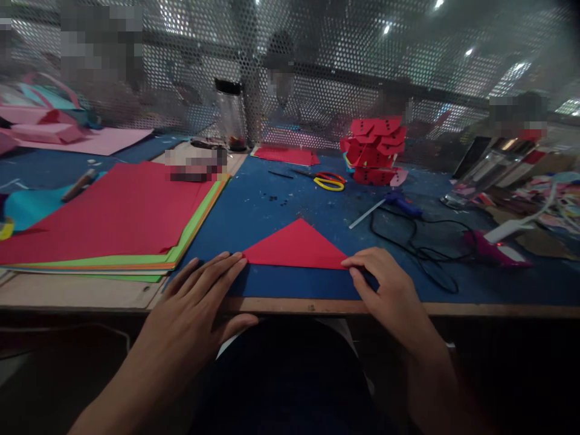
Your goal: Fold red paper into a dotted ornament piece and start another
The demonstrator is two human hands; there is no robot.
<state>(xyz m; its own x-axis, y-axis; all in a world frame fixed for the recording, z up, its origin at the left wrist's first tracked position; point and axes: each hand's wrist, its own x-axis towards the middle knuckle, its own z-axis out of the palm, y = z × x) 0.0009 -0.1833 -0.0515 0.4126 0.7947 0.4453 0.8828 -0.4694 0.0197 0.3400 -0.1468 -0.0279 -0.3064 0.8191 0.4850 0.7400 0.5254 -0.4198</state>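
A red sheet of paper (296, 246), folded into a triangle, lies on the blue table mat with its peak pointing away from me. My left hand (199, 296) is open, fingers stretched out, fingertips pressing on the paper's left corner and thumb apart near the table edge. At the right corner, my right hand (385, 287) pinches the paper between thumb and fingertips. Beyond the triangle lie scissors (330, 181) with red and yellow handles. A blue glue gun (403, 204) with a white glue stick rests farther right.
A stack of coloured paper sheets (113, 211) covers the left side. Red paper cutouts (374, 151) are piled at the back. A purple tool (498, 251), black cord (412, 238) and scraps (544, 199) occupy the right. A clear bottle (231, 115) stands by the perforated metal screen (317, 54).
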